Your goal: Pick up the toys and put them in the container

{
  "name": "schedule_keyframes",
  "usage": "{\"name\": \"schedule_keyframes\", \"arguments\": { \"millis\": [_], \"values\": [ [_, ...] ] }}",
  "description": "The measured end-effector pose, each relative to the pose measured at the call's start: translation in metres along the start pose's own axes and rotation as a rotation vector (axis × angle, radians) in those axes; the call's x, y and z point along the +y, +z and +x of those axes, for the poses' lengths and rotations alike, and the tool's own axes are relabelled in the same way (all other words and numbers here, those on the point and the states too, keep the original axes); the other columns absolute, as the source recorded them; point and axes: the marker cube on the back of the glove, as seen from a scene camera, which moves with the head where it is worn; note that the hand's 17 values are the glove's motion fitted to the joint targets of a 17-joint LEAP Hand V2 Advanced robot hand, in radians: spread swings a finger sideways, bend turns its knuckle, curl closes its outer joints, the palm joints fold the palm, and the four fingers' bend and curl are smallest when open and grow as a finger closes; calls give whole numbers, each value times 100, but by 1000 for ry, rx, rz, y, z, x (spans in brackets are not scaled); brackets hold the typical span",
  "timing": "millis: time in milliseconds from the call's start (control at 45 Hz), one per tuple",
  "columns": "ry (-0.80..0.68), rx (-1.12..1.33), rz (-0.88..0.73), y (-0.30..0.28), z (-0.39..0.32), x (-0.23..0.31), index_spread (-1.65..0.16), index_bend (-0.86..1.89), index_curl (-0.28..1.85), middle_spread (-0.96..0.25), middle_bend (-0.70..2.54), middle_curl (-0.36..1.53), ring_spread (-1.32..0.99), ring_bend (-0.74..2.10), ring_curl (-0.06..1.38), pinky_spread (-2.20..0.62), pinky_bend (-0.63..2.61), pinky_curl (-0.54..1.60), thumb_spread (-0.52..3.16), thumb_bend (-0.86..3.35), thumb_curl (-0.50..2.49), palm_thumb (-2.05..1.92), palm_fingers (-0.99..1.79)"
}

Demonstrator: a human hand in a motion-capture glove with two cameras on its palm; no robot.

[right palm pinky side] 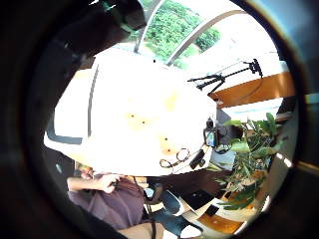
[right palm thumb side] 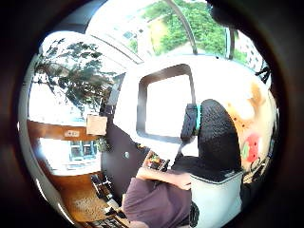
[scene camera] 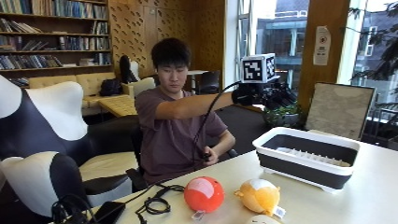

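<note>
Gloved right hand [scene camera: 264,95] I see raised above the container [scene camera: 309,158], holding nothing; fingers unclear; 2 toys [scene camera: 203,193] on the counter [scene camera: 373,196].

Two plush toys are seen lying on the pale tabletop near its front edge, side by side and just apart. The red-orange plush ball [scene camera: 203,193], round with a paler patch on top and a small tag hanging below, is set beside a yellow-orange plush toy [scene camera: 260,196] with a white face area and a white label at its side. A third pale toy [scene camera: 264,219] is only partly shown just in front of the yellow one. The container [scene camera: 309,158], a rectangular tub with a white rim, dark grey walls and a ribbed white floor, is placed upright further back on the table, apart from the toys; nothing can be made out inside it.
</note>
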Motion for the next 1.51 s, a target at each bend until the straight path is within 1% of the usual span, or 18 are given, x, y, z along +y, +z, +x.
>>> {"name": "schedule_keyframes", "arguments": {
  "millis": [22,44,200,333,489,555,578,778,1022,1155,1355,1511],
  "values": [
    [5,2,-2,0,1,-1,-10,13,2,-4,8,1,-1,26,3,1,54,11,43,13,2,16,16],
    [13,7,-7,1,2,-2,-11,18,5,-2,-6,-2,-1,31,5,1,61,14,52,14,3,17,8],
    [41,48,-72,7,7,-8,-17,23,14,-3,3,0,-1,44,12,2,78,24,101,21,9,19,-4],
    [46,77,-113,13,5,-9,-20,27,20,-3,6,2,-1,49,14,3,82,27,126,23,13,18,-10],
    [35,97,-111,9,7,-8,-22,29,25,-2,6,4,-1,51,16,3,84,29,143,22,17,15,-15],
    [36,113,-111,4,10,-6,-22,28,27,-2,7,4,-1,51,17,3,85,29,147,22,19,13,-16],
    [37,115,-114,2,12,-5,-22,24,26,-5,22,8,-1,47,16,4,81,28,147,21,19,12,-9],
    [63,135,-99,-24,34,3,-23,16,29,-7,17,14,-1,41,16,4,77,29,153,19,23,9,-12],
    [269,312,-56,-54,103,25,-22,12,28,-7,16,18,0,38,17,4,78,30,154,15,26,4,-15],
    [352,311,-50,-61,146,41,-21,8,25,-6,15,19,1,37,18,5,81,31,152,12,27,0,-19],
    [489,215,-44,-44,207,67,-20,6,21,-2,16,22,2,37,20,5,85,33,149,7,27,-2,-21],
    [547,283,-56,1,249,81,-19,6,19,0,16,23,3,38,21,5,87,34,146,2,28,-2,-20]
  ]
}}
